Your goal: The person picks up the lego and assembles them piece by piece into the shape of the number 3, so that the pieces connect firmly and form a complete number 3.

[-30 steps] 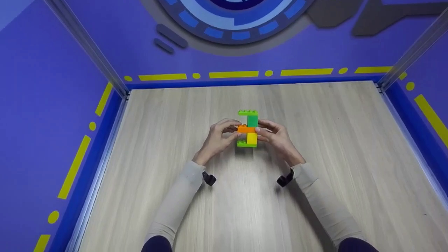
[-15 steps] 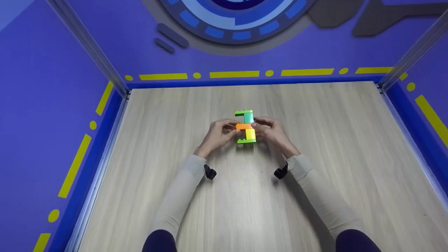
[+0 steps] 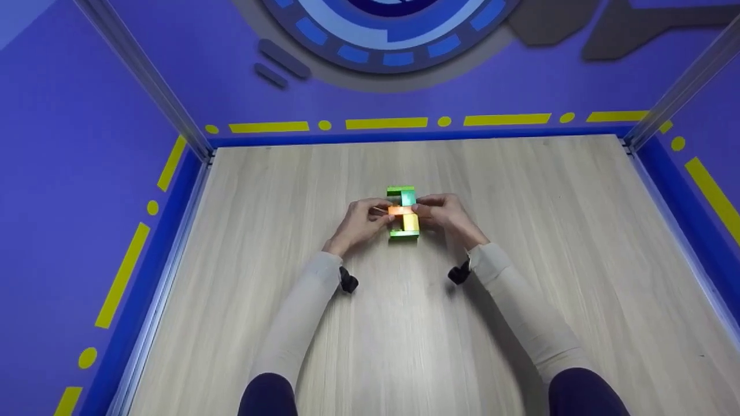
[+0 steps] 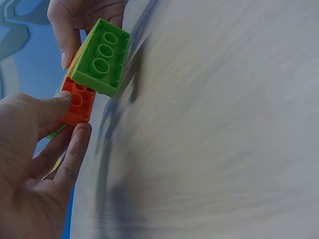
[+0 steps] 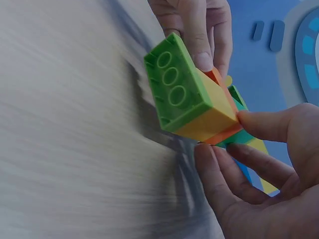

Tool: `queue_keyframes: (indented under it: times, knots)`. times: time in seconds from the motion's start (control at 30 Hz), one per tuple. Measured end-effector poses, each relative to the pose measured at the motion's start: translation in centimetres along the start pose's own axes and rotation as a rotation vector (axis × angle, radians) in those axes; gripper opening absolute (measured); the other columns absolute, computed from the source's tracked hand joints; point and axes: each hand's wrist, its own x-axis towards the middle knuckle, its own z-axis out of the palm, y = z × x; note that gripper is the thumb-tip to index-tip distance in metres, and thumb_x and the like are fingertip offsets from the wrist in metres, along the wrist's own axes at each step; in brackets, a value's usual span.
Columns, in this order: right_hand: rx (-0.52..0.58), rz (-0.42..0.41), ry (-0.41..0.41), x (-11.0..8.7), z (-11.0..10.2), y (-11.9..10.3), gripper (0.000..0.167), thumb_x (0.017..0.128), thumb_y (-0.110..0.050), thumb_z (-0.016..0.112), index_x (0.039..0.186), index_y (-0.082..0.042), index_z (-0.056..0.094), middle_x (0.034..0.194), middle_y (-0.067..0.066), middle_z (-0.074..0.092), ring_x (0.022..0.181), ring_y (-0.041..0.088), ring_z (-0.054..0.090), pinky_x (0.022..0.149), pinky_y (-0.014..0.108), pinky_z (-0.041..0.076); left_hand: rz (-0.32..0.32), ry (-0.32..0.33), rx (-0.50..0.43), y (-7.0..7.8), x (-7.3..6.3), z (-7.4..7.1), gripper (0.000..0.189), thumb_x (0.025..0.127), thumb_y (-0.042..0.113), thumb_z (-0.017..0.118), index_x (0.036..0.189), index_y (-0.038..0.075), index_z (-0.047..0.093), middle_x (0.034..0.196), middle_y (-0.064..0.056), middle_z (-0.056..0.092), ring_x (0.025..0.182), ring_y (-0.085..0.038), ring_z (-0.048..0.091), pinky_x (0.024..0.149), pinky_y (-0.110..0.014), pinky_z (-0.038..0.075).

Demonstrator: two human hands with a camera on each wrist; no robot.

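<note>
Both hands hold a model of stacked toy bricks over the table. Its middle is an orange brick, with a teal-green brick and a light green brick above it. Below come a yellow brick and another light green brick, whose hollow underside with round tubes shows in both wrist views. My left hand pinches the orange brick's left end between thumb and fingers. From the right side, my right hand grips the model around the orange brick, thumb on its near face.
The wood-grain table spreads under both forearms. Blue panels with yellow dashes wall it at the back and sides, joined by metal posts. A small black camera sits on the left wrist, another on the right.
The brick model has shifted a little left and turned so that fewer studs show. My right hand has moved left and slightly away from the body with it; both hands keep their hold.
</note>
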Motion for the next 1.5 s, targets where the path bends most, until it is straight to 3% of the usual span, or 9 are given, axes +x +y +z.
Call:
queue_keyframes:
  times: [0.17,0.33,0.53,0.7,1.07,1.23,1.5]
  knots:
    - [-0.041,0.079,-0.013,0.7,-0.3,-0.5,0.051,0.101,-0.028,0.074,0.144,-0.002,0.064,0.140,0.018,0.066,0.121,0.028,0.072,0.104,0.043,0.058,-0.034,-0.012,0.023,-0.1,0.4,0.1,0.034,0.103,0.015,0.073,0.136,0.007,0.071,0.132,-0.010,0.073,0.114,-0.020,0.074,0.096,-0.028,0.060]
    - [-0.071,0.076,-0.019,0.8,-0.3,-0.4,0.055,0.101,-0.030,0.074,0.146,-0.001,0.061,0.141,0.019,0.066,0.121,0.030,0.072,0.104,0.043,0.058,-0.064,-0.006,0.057,-0.2,0.6,0.2,0.032,0.104,0.019,0.072,0.136,0.011,0.073,0.134,-0.007,0.073,0.114,-0.018,0.074,0.097,-0.030,0.060]
    - [-0.160,-0.034,0.026,1.1,0.2,0.6,0.050,0.100,-0.032,0.077,0.142,-0.006,0.067,0.139,0.014,0.067,0.121,0.027,0.068,0.107,0.043,0.054,-0.078,-0.009,0.074,-0.3,0.6,0.1,0.033,0.106,0.020,0.070,0.138,0.012,0.072,0.138,-0.006,0.071,0.118,-0.017,0.072,0.100,-0.030,0.059]
    - [-0.183,-0.122,0.037,1.2,0.5,1.5,0.048,0.099,-0.030,0.078,0.141,-0.009,0.068,0.133,0.011,0.070,0.119,0.027,0.067,0.101,0.040,0.057,-0.093,-0.006,0.091,-0.3,0.5,0.0,0.035,0.106,0.020,0.069,0.140,0.010,0.071,0.141,-0.006,0.070,0.119,-0.017,0.072,0.100,-0.030,0.059]
    - [-0.237,-0.213,0.041,1.1,0.6,2.3,0.046,0.099,-0.027,0.078,0.137,-0.002,0.070,0.124,0.016,0.074,0.108,0.027,0.070,0.083,0.026,0.058,-0.114,-0.022,0.117,-0.8,0.5,0.2,0.036,0.106,0.022,0.070,0.141,0.013,0.072,0.140,-0.005,0.071,0.117,-0.016,0.072,0.100,-0.032,0.059]
    - [-0.243,-0.251,0.041,1.2,0.6,2.5,0.044,0.099,-0.024,0.078,0.135,0.000,0.071,0.120,0.018,0.075,0.104,0.028,0.072,0.078,0.021,0.057,-0.076,-0.022,0.137,-0.9,0.4,0.2,0.037,0.106,0.022,0.070,0.141,0.011,0.071,0.138,-0.007,0.072,0.119,-0.018,0.071,0.100,-0.034,0.059]
    - [-0.232,-0.231,0.046,1.2,0.8,2.7,0.043,0.100,-0.024,0.077,0.135,-0.001,0.070,0.119,0.017,0.074,0.106,0.028,0.071,0.077,0.021,0.056,-0.074,-0.031,0.138,-1.0,0.4,0.1,0.037,0.106,0.023,0.069,0.142,0.010,0.070,0.139,-0.008,0.072,0.124,-0.020,0.069,0.103,-0.035,0.058]
